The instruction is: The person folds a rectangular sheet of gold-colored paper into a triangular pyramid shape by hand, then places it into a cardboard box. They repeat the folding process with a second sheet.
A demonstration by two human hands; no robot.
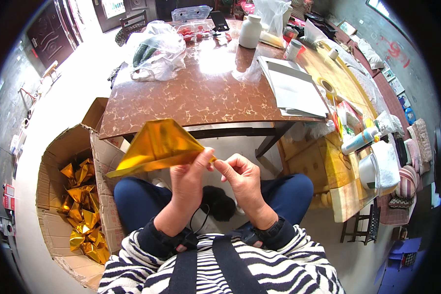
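A folded sheet of shiny gold foil paper (pixel 161 145) is held over my lap, just before the table's near edge. My left hand (pixel 191 180) pinches its right end between thumb and fingers. At the narrow right tip, the thumb and fingers of my right hand (pixel 242 180) close on the foil, right beside my left fingertips. The wide part of the sheet spreads out to the left with a folded lower edge. Low on the left, a cardboard box (pixel 110 205) holds several folded gold foil pieces (pixel 84 205).
The marbled brown table (pixel 191 99) bears a plastic bag with cucumbers (pixel 158 55), a white bottle (pixel 250 31) and white paper sheets (pixel 297 88). To the right, a yellow-covered surface holds a tape roll (pixel 327 86), a tube (pixel 359 140) and a white container (pixel 367 171).
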